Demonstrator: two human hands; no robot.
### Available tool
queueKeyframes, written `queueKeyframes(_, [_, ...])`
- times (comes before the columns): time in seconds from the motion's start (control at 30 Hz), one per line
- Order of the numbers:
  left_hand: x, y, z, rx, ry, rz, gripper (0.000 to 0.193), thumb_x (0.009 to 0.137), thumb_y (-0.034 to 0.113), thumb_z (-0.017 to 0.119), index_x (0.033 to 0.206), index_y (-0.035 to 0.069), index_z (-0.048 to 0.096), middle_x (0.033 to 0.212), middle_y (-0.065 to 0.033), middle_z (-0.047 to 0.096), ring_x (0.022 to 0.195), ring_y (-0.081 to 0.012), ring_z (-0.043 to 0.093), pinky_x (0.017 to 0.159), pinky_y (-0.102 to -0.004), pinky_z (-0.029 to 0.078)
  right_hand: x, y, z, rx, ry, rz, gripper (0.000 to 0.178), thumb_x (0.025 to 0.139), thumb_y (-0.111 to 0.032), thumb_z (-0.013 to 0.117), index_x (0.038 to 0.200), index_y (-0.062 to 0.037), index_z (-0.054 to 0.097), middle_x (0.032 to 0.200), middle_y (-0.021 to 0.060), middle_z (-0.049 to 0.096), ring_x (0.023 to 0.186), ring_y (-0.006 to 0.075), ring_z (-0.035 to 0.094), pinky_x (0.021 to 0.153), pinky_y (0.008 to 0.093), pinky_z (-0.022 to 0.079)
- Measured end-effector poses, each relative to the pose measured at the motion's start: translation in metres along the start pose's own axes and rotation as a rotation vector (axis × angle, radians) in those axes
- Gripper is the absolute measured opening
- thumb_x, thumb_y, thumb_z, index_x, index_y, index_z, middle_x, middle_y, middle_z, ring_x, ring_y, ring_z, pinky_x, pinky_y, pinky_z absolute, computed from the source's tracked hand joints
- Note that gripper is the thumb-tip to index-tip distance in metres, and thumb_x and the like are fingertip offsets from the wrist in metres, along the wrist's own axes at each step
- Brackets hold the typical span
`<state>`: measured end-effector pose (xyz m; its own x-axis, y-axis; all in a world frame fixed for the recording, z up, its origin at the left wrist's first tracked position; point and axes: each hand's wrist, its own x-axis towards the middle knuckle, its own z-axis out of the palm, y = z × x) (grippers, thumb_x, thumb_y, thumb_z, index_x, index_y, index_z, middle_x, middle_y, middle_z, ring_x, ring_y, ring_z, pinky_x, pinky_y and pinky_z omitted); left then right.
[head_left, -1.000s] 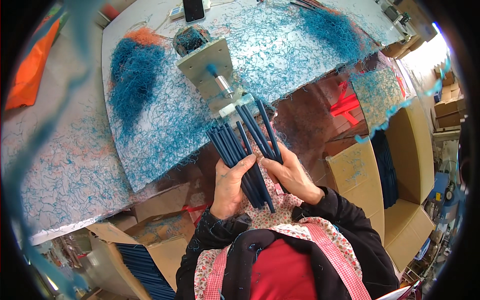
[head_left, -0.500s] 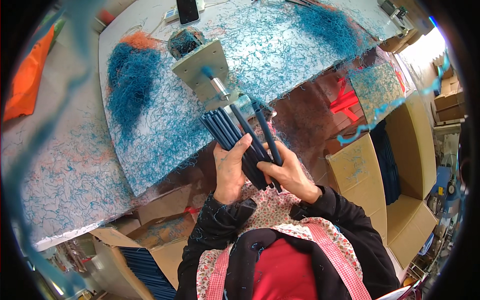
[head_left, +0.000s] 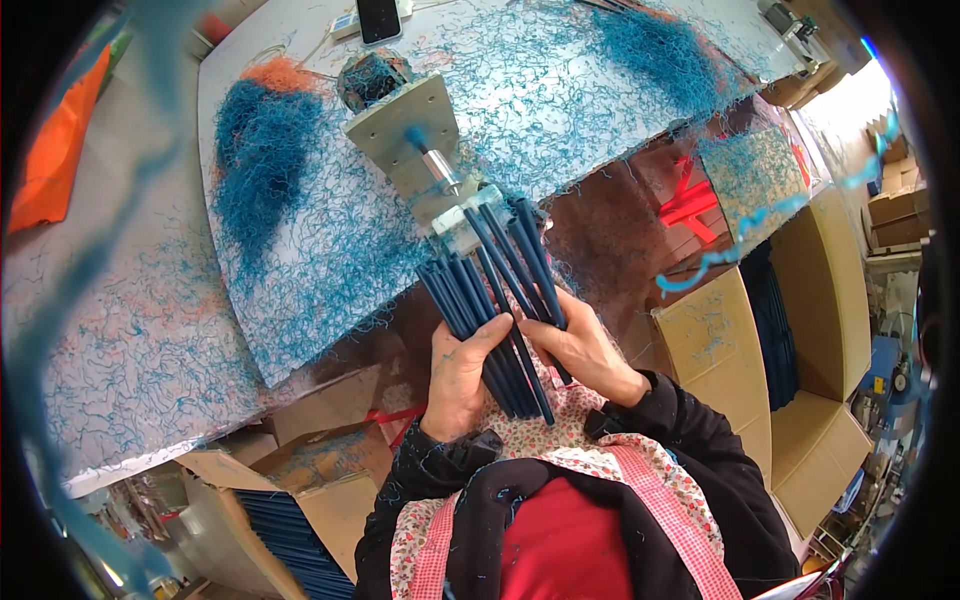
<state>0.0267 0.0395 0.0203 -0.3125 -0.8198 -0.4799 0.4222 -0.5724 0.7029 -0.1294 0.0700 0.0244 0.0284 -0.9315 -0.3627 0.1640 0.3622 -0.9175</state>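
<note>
My left hand [head_left: 460, 375] is closed round a thick bundle of slim dark blue rods [head_left: 458, 295], thumb lying across the top. A smaller group of the same rods [head_left: 532, 255] is gripped in my right hand [head_left: 590, 350], just beside the bundle. Between the hands, one or two rods slant across, their lower ends sticking out over my apron. Just beyond the rod tips stands a small machine: a metal plate [head_left: 400, 125], a shiny spindle [head_left: 438, 168] and a pale block [head_left: 455, 228]. The rods' upper ends partly hide the block.
Blue shavings cover the white table [head_left: 350, 290], with heaped piles at left [head_left: 265, 150] and right [head_left: 655, 55]. A phone [head_left: 378, 18] lies at the far edge. Open cardboard boxes with dark blue rods stand at right [head_left: 715, 370] and lower left [head_left: 335, 520]. Orange material [head_left: 60, 150] is at far left.
The bundle's lower ends now reach closer to my body. The right-hand rods have fanned out, and several now show there. Both hands stay close together.
</note>
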Motion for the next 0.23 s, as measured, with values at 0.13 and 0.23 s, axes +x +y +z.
queueKeyframes(0.13, [0.012,0.005,0.001,0.054,0.053,0.083,0.027,0.085,0.004,0.070,0.109,0.000,0.061,0.097,-0.0091,0.069,0.080,-0.0147,0.068,0.071,-0.0270,0.056,0.020,-0.002,0.003,0.010,0.029,-0.115,0.022,0.091,-0.015,0.059,0.109,-0.0019,0.060,0.067,-0.0025,0.050,0.056,0.0049,0.045,0.049,0.0244,0.036])
queueKeyframes(0.23, [0.022,0.011,-0.002,0.098,0.068,0.157,0.031,0.083,0.002,0.071,0.112,0.000,0.060,0.098,-0.0098,0.070,0.083,-0.0172,0.068,0.074,-0.0291,0.058,0.023,-0.004,-0.001,-0.062,-0.046,-0.059,0.021,0.092,-0.016,0.059,0.107,-0.0015,0.061,0.066,-0.0032,0.049,0.056,0.0048,0.043,0.049,0.0246,0.035])
